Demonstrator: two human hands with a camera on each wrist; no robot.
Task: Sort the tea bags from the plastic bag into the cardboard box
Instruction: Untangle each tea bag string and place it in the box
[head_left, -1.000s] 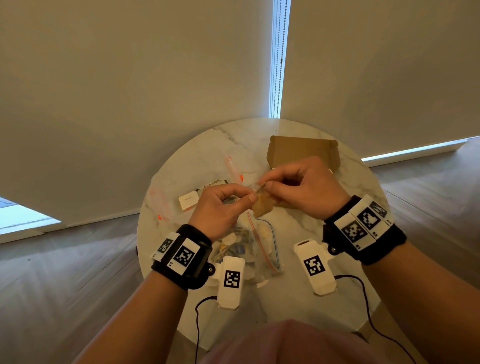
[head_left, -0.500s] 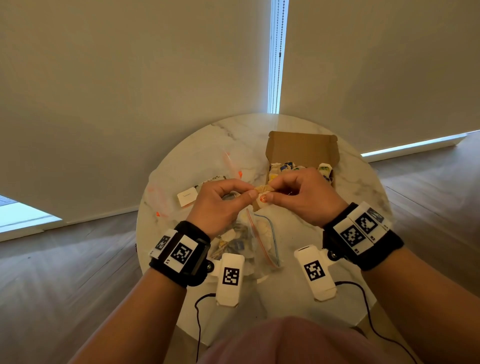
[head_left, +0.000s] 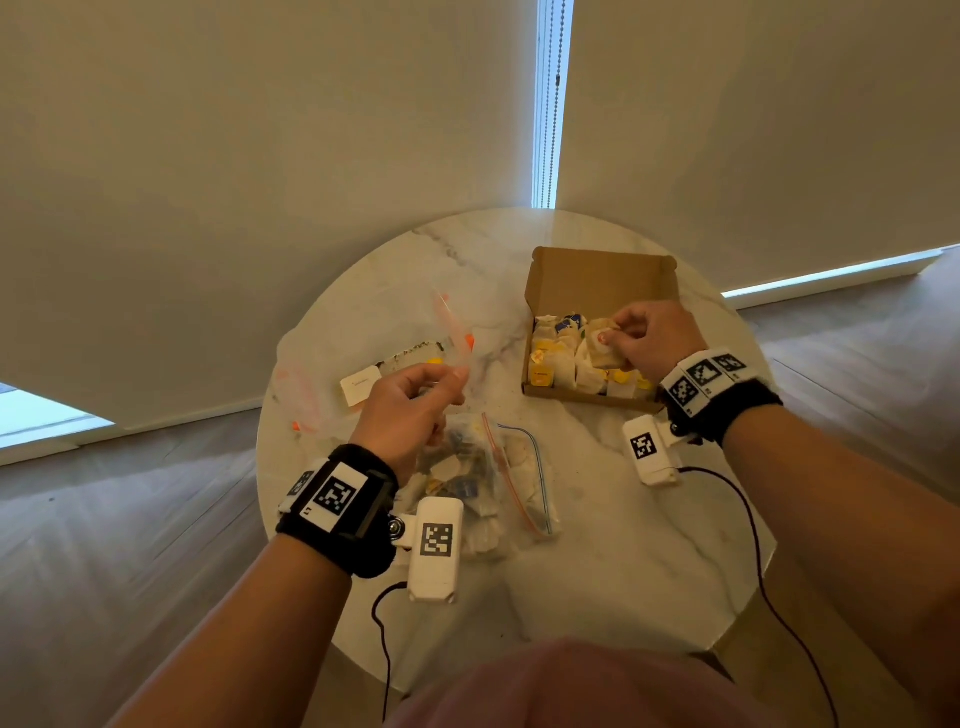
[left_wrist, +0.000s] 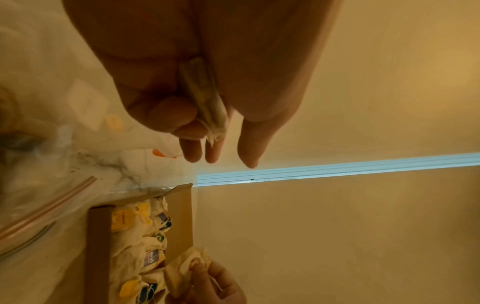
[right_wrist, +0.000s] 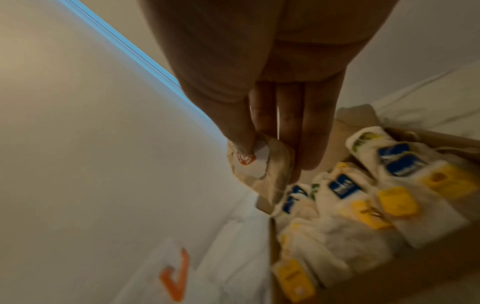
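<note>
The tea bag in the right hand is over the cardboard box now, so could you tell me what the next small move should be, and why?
Probably lower the right hand and release its tea bag into the cardboard box. It is pinched just above the bags already packed there, so only the drop remains. The left hand holds another bag.

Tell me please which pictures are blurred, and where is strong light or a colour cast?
Head view: sharp, wide-angle bending; bright strips at the blinds' edges. Left wrist view: heavy yellow cast, the left hand close and soft, the box fairly clear. Right wrist view: motion blur on the tea bags in the box and on the bag pinched by the right hand.
</note>
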